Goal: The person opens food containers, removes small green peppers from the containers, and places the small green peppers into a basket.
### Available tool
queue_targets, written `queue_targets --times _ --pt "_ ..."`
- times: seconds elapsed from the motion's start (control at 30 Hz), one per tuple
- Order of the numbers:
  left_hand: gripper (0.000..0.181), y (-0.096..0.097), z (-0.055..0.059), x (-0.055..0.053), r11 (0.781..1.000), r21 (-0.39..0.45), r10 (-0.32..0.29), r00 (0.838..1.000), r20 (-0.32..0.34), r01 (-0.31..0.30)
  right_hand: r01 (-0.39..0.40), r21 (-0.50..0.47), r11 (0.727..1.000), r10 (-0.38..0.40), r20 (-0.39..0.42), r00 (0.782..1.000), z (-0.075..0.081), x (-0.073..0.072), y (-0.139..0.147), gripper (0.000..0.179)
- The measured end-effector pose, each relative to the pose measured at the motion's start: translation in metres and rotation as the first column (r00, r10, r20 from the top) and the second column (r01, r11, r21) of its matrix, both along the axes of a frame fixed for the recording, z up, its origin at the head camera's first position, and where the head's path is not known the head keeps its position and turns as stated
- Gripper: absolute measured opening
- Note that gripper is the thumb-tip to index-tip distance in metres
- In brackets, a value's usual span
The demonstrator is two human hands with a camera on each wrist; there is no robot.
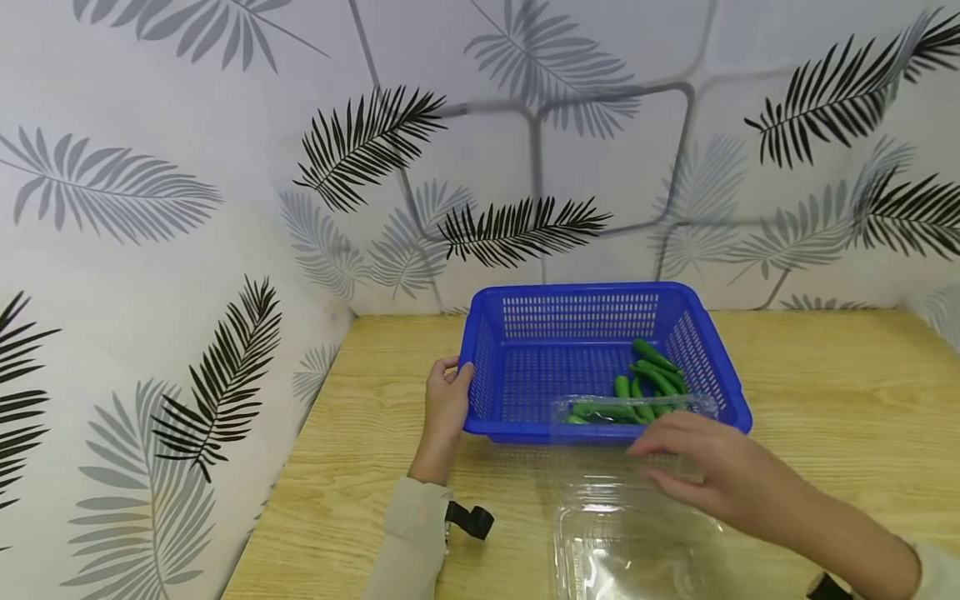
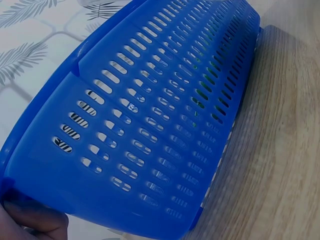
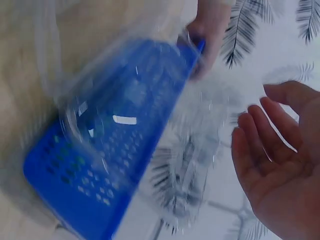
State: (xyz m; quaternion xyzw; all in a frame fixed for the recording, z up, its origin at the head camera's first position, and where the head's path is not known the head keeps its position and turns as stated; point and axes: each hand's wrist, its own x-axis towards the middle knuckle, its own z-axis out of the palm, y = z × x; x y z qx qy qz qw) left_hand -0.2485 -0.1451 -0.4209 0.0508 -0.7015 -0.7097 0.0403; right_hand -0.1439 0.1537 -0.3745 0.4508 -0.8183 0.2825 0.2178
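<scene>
My left hand [image 1: 447,400] grips the left rim of a blue plastic basket [image 1: 577,433], and the left wrist view shows its curled fingers [image 2: 37,220] at the basket's corner. Several green chili peppers [image 1: 654,379] lie in the basket's right front part. A clear plastic clamshell box [image 1: 600,533] stands in front with its lid raised, the lid's edge overlapping the basket's front rim in the head view. Beside that lid hovers my right hand [image 1: 705,467], fingers loosely bent and nothing between them. In the right wrist view, this hand [image 3: 280,155] appears apart from the blurred clear plastic [image 3: 95,115].
Wood-grain table [image 1: 360,467] lies under the basket and the box. Behind it and to the left rise walls [image 1: 247,167] with a grey and black leaf pattern. A black strap [image 1: 468,518] sits on the left wrist.
</scene>
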Motion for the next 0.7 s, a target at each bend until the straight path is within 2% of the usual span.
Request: queue_targets --times 0.07,0.17,0.27,0.33,0.43,0.53,0.63,0.67,0.7 --pt "0.033 0.000 0.000 0.000 1.000 -0.001 -0.003 1.000 0.005 0.003 -0.060 0.041 0.997 0.060 0.003 0.998 -0.010 0.009 -0.005 0.024" --pt "0.033 -0.001 -0.002 -0.002 1.000 0.000 -0.012 1.000 0.012 0.012 -0.135 0.097 0.986 0.129 0.063 0.990 -0.025 0.020 -0.011 0.026" --pt "0.033 -0.003 -0.008 -0.006 1.000 0.003 -0.013 1.000 0.016 0.013 -0.201 0.143 0.969 0.177 0.170 0.970 -0.036 0.026 -0.014 0.023" --pt "0.034 -0.005 -0.014 -0.011 1.000 0.013 -0.012 1.000 0.017 0.012 -0.259 0.161 0.952 0.213 0.258 0.943 -0.043 0.028 -0.015 0.018" --pt "0.033 -0.006 -0.023 -0.016 1.000 0.017 -0.006 1.000 0.008 0.006 -0.338 0.164 0.927 0.256 0.384 0.887 -0.053 0.032 -0.017 0.011" --pt "0.032 -0.006 -0.028 -0.018 1.000 0.016 0.002 1.000 -0.001 -0.002 -0.378 0.159 0.912 0.250 0.515 0.820 -0.062 0.037 -0.019 0.010" --pt "0.031 -0.006 -0.029 -0.018 1.000 0.006 0.006 1.000 -0.009 -0.006 -0.364 0.174 0.915 0.206 0.576 0.792 -0.070 0.043 -0.021 0.006" --pt "0.030 -0.005 -0.030 -0.018 1.000 0.006 0.009 1.000 -0.010 -0.009 -0.377 0.119 0.918 0.251 0.563 0.788 -0.073 0.045 -0.020 0.007" --pt "0.030 -0.005 -0.029 -0.018 1.000 0.003 0.009 1.000 -0.014 -0.009 -0.374 0.118 0.920 0.248 0.563 0.788 -0.075 0.047 -0.022 0.004"
